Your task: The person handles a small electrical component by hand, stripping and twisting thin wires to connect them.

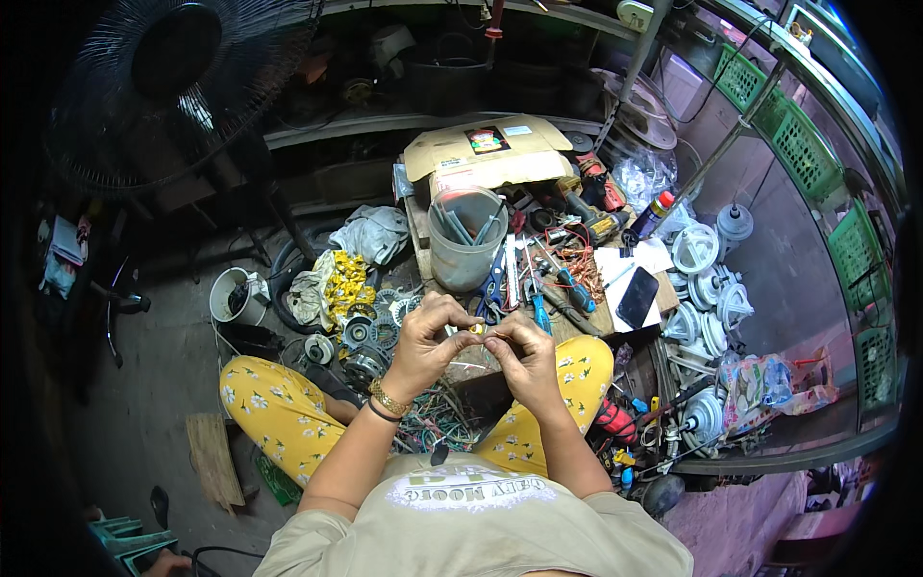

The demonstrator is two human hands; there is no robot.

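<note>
My left hand (431, 341) and my right hand (514, 354) meet near the middle of the view, both with fingers pinched around a small yellow piece (477, 329); its exact shape is hard to make out. Just beyond them on the cluttered low wooden bench lie blue-handled scissors (495, 279), a screwdriver (575, 287), copper wire (582, 262), a grey bucket holding flat pieces (460, 263) and a black phone (636, 298). Below my hands, a tangle of coloured wires (433, 423) lies between my legs.
A large fan (178, 58) stands upper left, above a white pail (238, 296) and yellow scraps (351, 282). White round housings (710, 327) crowd the right, beside a metal rack with green baskets (803, 149). A wooden board (213, 460) lies lower left, near someone's bare skin (168, 563).
</note>
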